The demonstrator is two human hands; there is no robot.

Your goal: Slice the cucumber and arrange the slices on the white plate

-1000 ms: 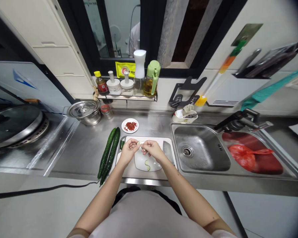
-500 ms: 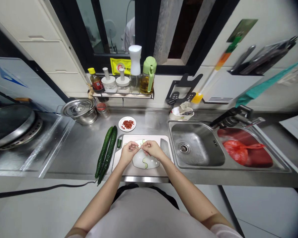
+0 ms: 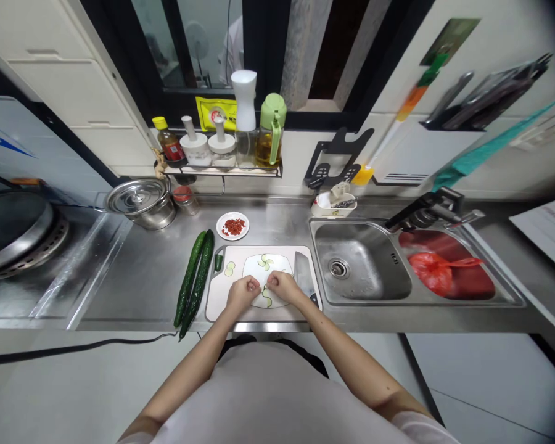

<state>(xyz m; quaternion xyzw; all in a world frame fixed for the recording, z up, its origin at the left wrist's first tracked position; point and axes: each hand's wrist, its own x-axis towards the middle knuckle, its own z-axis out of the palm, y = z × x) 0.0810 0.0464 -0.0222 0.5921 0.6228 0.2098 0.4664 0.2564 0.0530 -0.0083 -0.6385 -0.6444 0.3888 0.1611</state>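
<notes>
Cucumber slice (image 3: 264, 287) pinched between our left hand (image 3: 242, 291) and right hand (image 3: 282, 285), fingers narrow, above white plate (image 3: 277, 266).

Thin cucumber slices (image 3: 264, 261) fanned on white plate (image 3: 282, 266)

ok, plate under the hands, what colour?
White plate, with pale green cucumber slices on it; head view shows it.

Home kitchen: sink (image 3: 361, 271), stove (image 3: 13, 237), condiment rack (image 3: 222, 169)
</notes>
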